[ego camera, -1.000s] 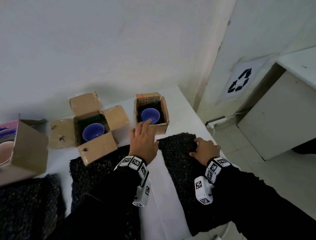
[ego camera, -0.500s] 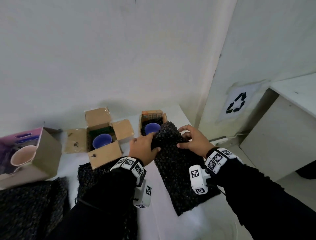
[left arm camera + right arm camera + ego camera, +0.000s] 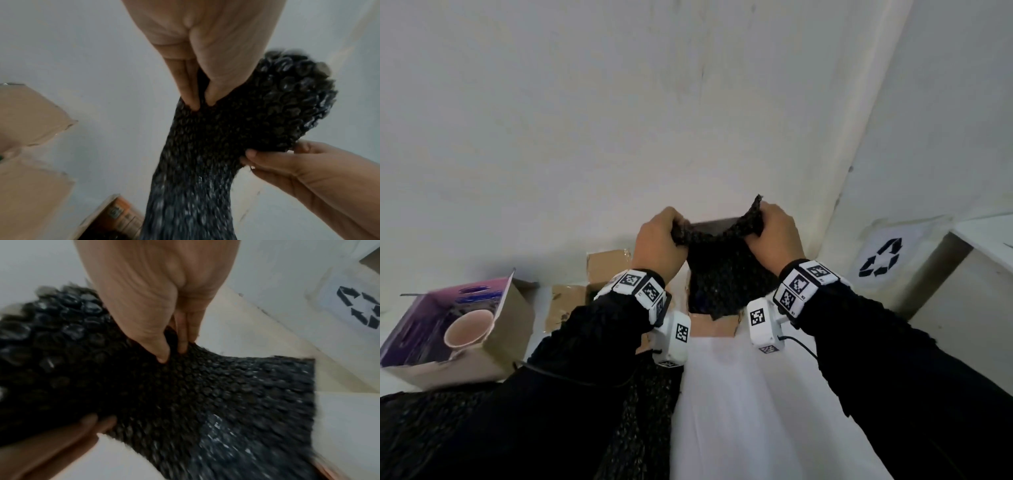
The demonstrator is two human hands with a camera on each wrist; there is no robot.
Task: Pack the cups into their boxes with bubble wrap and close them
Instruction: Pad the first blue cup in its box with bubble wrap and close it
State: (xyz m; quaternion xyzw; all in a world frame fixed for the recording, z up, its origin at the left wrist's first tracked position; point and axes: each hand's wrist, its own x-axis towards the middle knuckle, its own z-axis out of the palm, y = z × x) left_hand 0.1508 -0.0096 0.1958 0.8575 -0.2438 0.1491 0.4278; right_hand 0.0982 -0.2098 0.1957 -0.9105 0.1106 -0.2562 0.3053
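Note:
Both hands hold a black bubble wrap sheet (image 3: 722,274) up in front of the wall. My left hand (image 3: 661,240) pinches its top left corner and my right hand (image 3: 770,233) grips the top right. The sheet hangs over the small open box (image 3: 712,327) and hides the cup inside. In the left wrist view the left hand (image 3: 201,102) pinches the bubble wrap (image 3: 216,138) while the right hand (image 3: 287,165) holds its other edge. The right wrist view shows the right hand (image 3: 172,355) pinching the bubble wrap (image 3: 185,394). My left arm covers most of a second open box (image 3: 606,263).
A purple-lined carton (image 3: 510,329) with a pink cup (image 3: 469,327) stands at the left on the white table (image 3: 750,411). More black bubble wrap (image 3: 643,411) lies under my left arm. A wall corner and a recycling sign (image 3: 881,257) are to the right.
Both hands have lifted the bubble wrap sheet off the table and raised it in front of the wall. It now hangs over the small box, and the blue cups are out of sight.

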